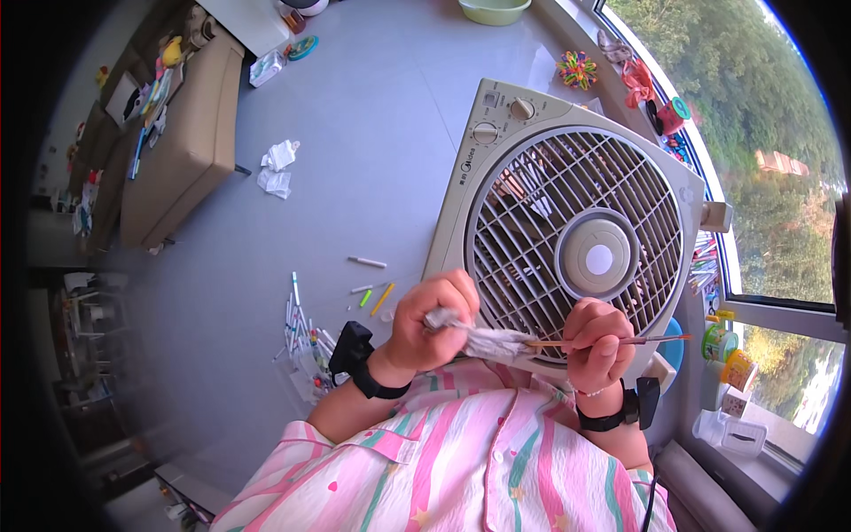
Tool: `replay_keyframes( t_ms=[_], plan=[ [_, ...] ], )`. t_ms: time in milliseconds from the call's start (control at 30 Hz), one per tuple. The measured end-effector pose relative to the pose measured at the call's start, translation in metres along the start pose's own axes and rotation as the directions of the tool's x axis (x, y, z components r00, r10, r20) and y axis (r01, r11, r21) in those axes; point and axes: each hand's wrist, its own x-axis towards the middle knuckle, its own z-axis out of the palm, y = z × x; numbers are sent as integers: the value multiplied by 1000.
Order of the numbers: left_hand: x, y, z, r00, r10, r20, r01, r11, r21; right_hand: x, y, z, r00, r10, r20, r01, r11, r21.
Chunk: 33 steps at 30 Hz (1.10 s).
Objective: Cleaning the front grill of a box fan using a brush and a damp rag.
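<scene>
A beige box fan with a round slatted grille lies in front of me, its knobs at the far left corner. Over its near edge, my left hand grips one end of a crumpled whitish cloth or tissue. The other end of that cloth is wrapped round one end of a thin paintbrush. My right hand holds the brush by its handle, with the orange-tipped end pointing right. The wrapped end of the brush is hidden inside the cloth.
Markers and colouring pens lie scattered on the floor at the left. Farther off are crumpled tissues, a brown sofa and a green basin. Along the window at the right stand tubs, pens and toys.
</scene>
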Motion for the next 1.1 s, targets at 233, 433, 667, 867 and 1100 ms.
replay_keyframes(
  t_ms=[233, 433, 667, 867, 1100],
  plan=[
    [4, 6, 1, 1000, -17, 19, 15, 995, 99, -3, 2, 3, 998, -61, -7, 60, 990, -127],
    [5, 2, 4, 1000, 25, -16, -20, 974, 225, -7, 0, 6, 996, -44, -81, 24, 971, -240],
    [5, -3, 12, 995, 90, -48, -58, 887, 457, 9, -11, 10, 984, -11, 180, 130, 735, -665],
    [12, -5, 27, 992, 114, 55, -117, 660, 742, 16, -12, 22, 953, 100, 286, 192, 529, -827],
    [9, -5, 23, 995, 97, -7, -73, 788, 611, 9, -13, 1, 986, 116, 122, -20, 801, -598]
  ],
)
